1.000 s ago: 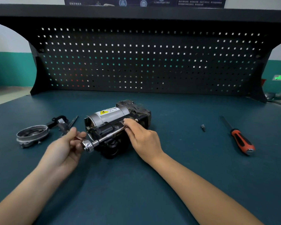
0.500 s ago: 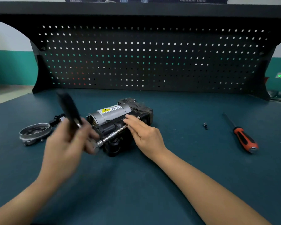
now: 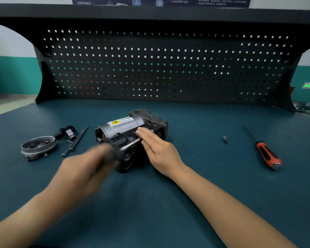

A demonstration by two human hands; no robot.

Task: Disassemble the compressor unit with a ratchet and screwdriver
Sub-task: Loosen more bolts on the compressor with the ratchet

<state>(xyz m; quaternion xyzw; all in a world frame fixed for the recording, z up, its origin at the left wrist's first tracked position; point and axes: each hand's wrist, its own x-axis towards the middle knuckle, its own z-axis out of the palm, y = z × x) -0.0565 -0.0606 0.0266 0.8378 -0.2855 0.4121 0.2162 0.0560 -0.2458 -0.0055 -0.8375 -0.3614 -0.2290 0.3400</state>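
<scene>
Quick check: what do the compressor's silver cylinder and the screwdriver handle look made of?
Compressor's silver cylinder: likely bare metal, satin grey with soft highlights. Screwdriver handle: probably moulded plastic with rubbery grip, matte orange and black, shiny cap at the end.

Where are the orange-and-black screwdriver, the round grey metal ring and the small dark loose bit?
orange-and-black screwdriver (image 3: 267, 155), head view, on the handle's grip.
round grey metal ring (image 3: 36, 152), head view, on its near rim.
small dark loose bit (image 3: 225, 139), head view, on its middle.
</scene>
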